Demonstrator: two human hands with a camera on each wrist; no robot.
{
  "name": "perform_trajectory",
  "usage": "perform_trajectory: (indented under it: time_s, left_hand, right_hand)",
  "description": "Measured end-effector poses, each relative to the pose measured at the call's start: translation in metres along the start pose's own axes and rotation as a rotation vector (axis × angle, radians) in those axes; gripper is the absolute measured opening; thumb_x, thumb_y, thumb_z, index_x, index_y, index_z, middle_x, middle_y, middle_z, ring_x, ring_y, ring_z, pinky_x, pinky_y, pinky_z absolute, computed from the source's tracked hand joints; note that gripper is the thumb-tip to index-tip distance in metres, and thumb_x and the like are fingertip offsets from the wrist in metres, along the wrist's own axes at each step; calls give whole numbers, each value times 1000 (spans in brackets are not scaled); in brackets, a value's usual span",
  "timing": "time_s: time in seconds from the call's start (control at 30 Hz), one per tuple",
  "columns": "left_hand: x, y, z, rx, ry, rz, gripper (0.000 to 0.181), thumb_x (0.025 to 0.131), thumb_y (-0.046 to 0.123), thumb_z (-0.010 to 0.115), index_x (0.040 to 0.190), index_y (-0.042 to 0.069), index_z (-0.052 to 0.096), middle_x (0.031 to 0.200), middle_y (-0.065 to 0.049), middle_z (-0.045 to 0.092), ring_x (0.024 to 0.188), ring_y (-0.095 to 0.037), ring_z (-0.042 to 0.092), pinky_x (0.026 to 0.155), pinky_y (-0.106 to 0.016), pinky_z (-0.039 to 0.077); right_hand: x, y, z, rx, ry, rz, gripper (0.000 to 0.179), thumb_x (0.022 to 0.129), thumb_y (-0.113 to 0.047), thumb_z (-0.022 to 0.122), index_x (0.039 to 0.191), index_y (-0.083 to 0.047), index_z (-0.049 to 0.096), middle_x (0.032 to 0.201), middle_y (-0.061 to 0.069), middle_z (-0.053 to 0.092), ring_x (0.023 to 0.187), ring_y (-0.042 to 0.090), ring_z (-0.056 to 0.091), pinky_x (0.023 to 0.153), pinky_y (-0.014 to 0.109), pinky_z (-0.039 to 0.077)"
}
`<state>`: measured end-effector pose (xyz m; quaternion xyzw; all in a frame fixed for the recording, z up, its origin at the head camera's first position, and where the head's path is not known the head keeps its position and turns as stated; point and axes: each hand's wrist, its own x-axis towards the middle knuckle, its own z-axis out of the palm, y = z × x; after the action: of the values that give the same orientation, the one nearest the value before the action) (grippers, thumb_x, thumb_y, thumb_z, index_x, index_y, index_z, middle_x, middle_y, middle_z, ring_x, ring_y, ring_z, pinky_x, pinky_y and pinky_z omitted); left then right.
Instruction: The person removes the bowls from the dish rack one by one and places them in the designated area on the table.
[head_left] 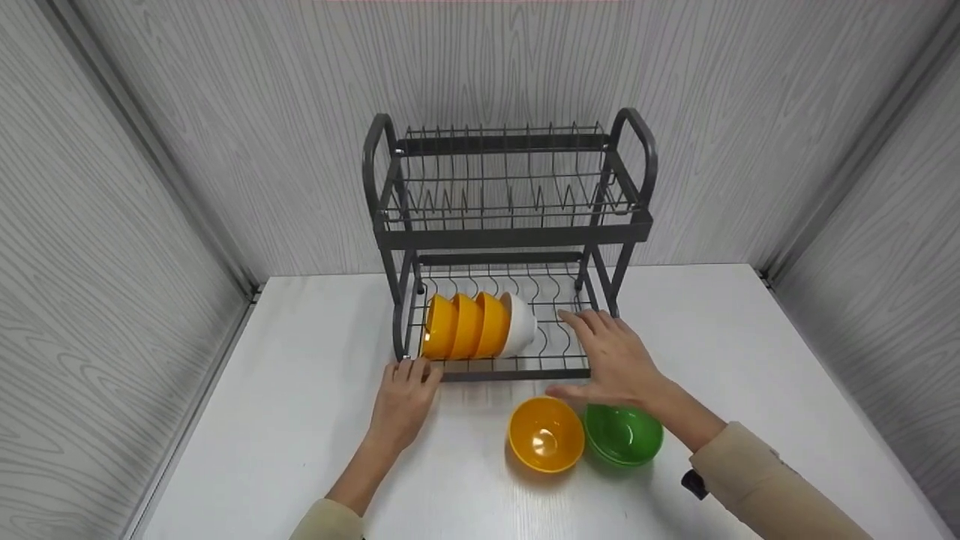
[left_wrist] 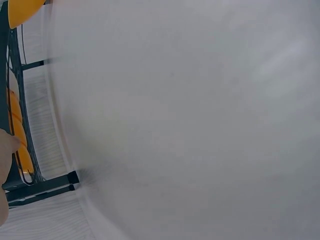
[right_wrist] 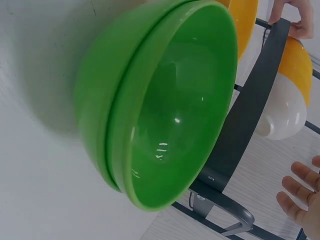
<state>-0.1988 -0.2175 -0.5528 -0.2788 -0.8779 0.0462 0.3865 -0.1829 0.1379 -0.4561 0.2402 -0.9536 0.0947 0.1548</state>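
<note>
My left hand (head_left: 405,401) holds the front left corner of the black two-tier dish rack (head_left: 510,234), fingers curled over its lower front bar. Spread wide, my right hand (head_left: 615,360) reaches over the right part of the lower tier with nothing in its grasp. On that tier, several yellow bowls (head_left: 454,330) and a white bowl (head_left: 523,326) stand on edge in a nested row at the left. Another yellow bowl (head_left: 546,435) sits upright on the table before the rack. Beside it, below my right forearm, are two stacked green bowls (right_wrist: 170,110).
The upper tier (head_left: 510,180) has wire slots and a curved handle at each end. A white table (head_left: 300,420) carries everything. Grey wood-grain panels (head_left: 502,60) enclose it at the back and both sides.
</note>
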Motion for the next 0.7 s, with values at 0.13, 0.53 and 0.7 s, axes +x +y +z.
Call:
perform_trajectory:
  time_s: [0.13,0.53,0.7]
  left_hand:
    - [0,0,0,-8,1,-2,30,85,-2,79,109,11,66,106,-10,62,94,-27,60,77,-37,51]
    - [2,0,-2,-7,-17,-15,24,88,0,78,106,11,68,104,-9,65,93,-28,63,78,-39,54]
    - [1,0,-1,-10,-6,-6,25,87,0,79,107,12,68,105,-10,64,94,-28,62,78,-39,54]
  right_hand:
    - [7,-3,4,2,-4,-10,113,74,-81,72,159,-14,40,142,17,59,126,41,62,104,59,55]
    - [27,-4,15,18,-6,-19,111,77,-83,68,159,-15,39,146,16,58,133,42,59,108,59,53]
    - [33,-4,17,18,5,-27,110,78,-81,67,160,-15,37,145,16,58,133,42,59,110,59,53]
